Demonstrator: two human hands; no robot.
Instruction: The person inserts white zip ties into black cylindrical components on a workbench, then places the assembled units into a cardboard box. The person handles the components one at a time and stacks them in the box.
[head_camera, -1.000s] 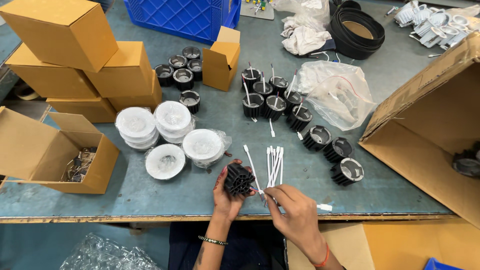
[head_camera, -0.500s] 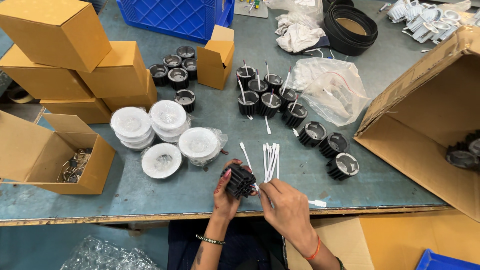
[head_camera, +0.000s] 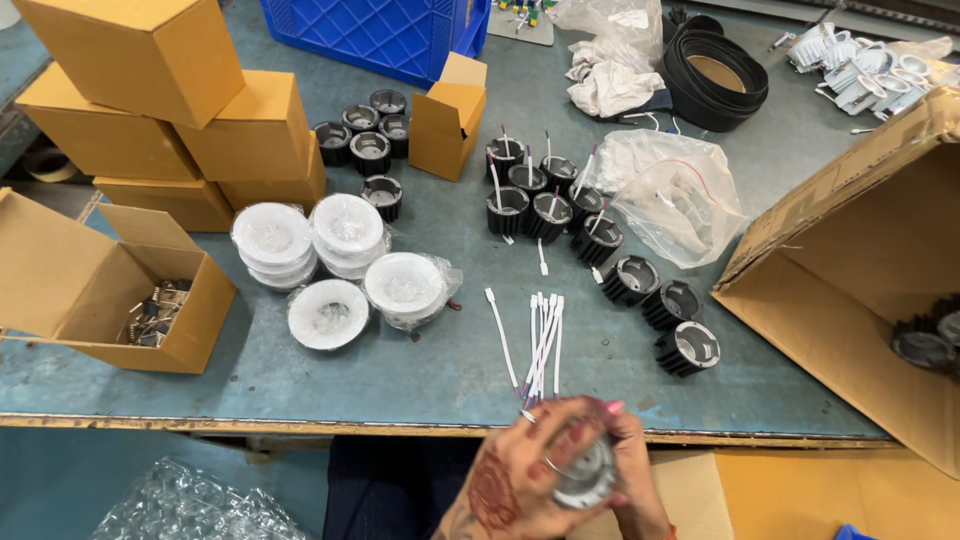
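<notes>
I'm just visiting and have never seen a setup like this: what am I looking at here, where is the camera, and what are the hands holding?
There is no machine here. A person works with bare hands, and the camera sits on their head, looking down at a blue-green workbench.

At the bottom edge, the left hand and the right hand together cup a small round part with a shiny face; the fingers hide most of it.

On the bench lie white short wires, black finned round housings, some with wires sticking up, and stacks of white discs. Around them are closed cardboard boxes, an open box of small metal bits, a blue crate, a clear plastic bag and a big open carton on the right.
</notes>
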